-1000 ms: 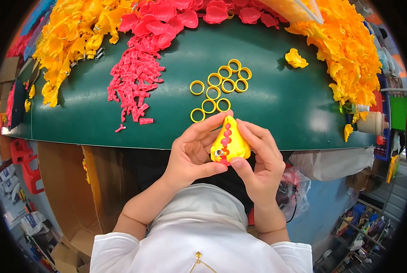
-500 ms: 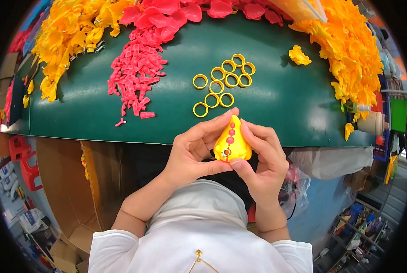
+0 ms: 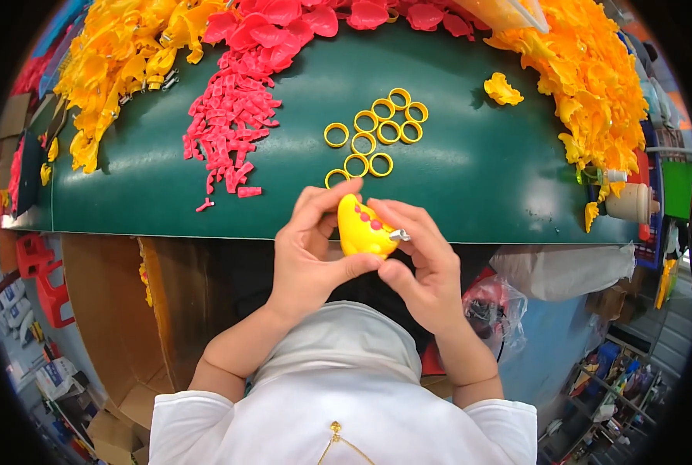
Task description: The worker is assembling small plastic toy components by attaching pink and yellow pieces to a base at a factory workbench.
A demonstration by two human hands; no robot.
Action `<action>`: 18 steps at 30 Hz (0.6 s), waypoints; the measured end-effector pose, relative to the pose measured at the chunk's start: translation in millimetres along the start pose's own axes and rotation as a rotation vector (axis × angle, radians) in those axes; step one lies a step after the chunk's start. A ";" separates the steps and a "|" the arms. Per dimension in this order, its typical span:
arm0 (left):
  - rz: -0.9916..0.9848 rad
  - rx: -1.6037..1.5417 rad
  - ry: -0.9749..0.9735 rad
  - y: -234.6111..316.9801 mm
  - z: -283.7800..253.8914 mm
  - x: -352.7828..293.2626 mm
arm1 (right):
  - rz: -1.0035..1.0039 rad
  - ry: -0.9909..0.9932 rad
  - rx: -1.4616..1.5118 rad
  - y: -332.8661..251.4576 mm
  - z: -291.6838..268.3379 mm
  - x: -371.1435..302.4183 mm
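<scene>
Both hands hold a yellow plastic toy part (image 3: 356,230) with a row of pink dots, just in front of the table edge. My left hand (image 3: 305,244) closes round its left side, thumb along the bottom. My right hand (image 3: 429,267) grips the right side with thumb and fingers. A small silver metal piece (image 3: 399,235) sticks out of the part beside the right fingers; how it is fixed cannot be made out. Just beyond the hands, several yellow rings (image 3: 381,164) lie on the green table (image 3: 454,174), the nearest partly behind the left fingertips.
Small pink pieces (image 3: 233,116) are heaped left of the rings, below red shell-shaped pieces (image 3: 284,27). Yellow-orange parts form piles at left (image 3: 117,54) and right (image 3: 594,85), with one loose yellow piece (image 3: 503,90). A cardboard box (image 3: 113,310) stands below the table at left.
The hands and the yellow toy part have shifted left. The part has been turned, so its dots now run diagonally and the metal piece points right.
</scene>
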State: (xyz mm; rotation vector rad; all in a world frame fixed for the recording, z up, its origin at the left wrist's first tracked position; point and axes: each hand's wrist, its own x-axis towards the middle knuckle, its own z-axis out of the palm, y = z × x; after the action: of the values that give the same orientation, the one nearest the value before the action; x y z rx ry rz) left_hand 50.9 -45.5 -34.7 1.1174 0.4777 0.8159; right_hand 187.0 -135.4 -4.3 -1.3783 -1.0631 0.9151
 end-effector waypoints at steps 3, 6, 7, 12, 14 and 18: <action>-0.148 -0.232 -0.074 1.8 0.7 -3.3 | 0.065 0.064 0.215 5.7 -5.9 -5.1; -0.106 -0.193 -0.065 -1.9 -1.7 -7.7 | 0.014 0.005 0.203 7.4 -13.1 -4.2; -0.071 -0.157 -0.070 -3.9 -2.8 -8.6 | 0.033 0.021 0.213 4.1 -10.7 -3.9; -0.044 -0.092 -0.054 -1.9 -2.3 -8.7 | 0.090 -0.028 0.331 1.6 -15.6 -5.4; 0.020 -0.028 -0.123 2.6 -5.4 -8.9 | 0.059 -0.062 0.325 3.1 -17.1 -4.8; 0.087 0.039 -0.125 -1.8 -8.1 -5.1 | -0.006 -0.131 0.342 8.0 -18.1 -0.7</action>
State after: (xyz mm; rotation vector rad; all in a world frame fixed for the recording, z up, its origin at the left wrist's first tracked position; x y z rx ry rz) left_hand 42.5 -45.0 -39.7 1.2246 0.3435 0.8094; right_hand 204.8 -141.4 -10.8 -1.0430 -0.9540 1.1367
